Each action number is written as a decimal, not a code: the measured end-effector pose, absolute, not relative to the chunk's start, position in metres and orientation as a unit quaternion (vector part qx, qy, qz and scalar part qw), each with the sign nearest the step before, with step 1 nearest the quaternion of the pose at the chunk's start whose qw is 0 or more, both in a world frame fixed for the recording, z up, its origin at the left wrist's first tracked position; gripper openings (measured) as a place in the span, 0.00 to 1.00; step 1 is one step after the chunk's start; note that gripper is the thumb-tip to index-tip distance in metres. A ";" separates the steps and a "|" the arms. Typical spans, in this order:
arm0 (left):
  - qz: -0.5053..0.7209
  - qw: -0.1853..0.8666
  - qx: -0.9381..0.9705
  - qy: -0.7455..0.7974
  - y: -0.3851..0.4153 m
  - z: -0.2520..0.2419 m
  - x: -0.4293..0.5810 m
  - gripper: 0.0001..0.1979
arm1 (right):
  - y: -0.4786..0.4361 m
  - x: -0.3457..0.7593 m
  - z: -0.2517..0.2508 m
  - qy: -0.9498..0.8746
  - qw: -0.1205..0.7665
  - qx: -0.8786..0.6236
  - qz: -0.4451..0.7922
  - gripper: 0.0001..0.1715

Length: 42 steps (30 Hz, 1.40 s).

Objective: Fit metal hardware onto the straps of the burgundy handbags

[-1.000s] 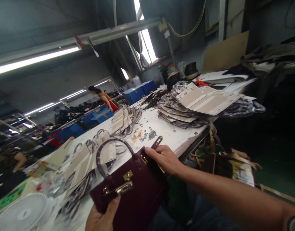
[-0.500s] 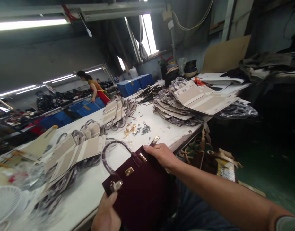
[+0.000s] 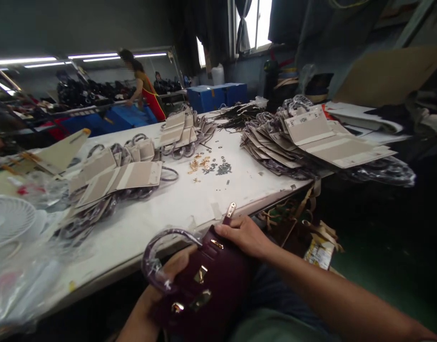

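Note:
A dark burgundy handbag [image 3: 221, 285] is tilted over my lap, just off the table's near edge. Its rolled handle [image 3: 152, 254] is wrapped in clear plastic, and gold metal fittings [image 3: 201, 274] sit on its front. My right hand [image 3: 245, 235] grips the upper right corner, thumb on the front, close to a strap end with a gold plate [image 3: 231, 209]. Behind the handle, my left hand [image 3: 177, 266] holds the bag's top edge; its fingertips are partly hidden by the bag. A second gold-plated strap end [image 3: 201, 300] lies across the lower front.
On the white table [image 3: 175, 204] lie small gold and grey metal parts [image 3: 223, 168]. Stacks of beige-backed bag pieces [image 3: 138, 175] stand left and right [image 3: 311, 128]. A white plastic basket [image 3: 11, 218] is at left. A person in a red apron [image 3: 154, 102] stands beyond, near blue boxes [image 3: 218, 97].
My left hand has shifted from the bag's left corner to behind the handle at the top edge. The bag has turned and dropped lower; the left strap plate now hangs over its front.

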<state>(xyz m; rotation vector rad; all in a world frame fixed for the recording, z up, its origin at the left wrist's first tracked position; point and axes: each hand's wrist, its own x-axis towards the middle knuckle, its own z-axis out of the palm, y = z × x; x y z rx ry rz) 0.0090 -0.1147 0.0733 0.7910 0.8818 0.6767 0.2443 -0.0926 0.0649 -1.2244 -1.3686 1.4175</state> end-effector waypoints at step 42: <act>0.113 0.814 0.497 0.278 -0.081 -0.046 0.105 0.19 | -0.153 0.315 -0.021 -0.773 0.074 -0.614 0.143 0.30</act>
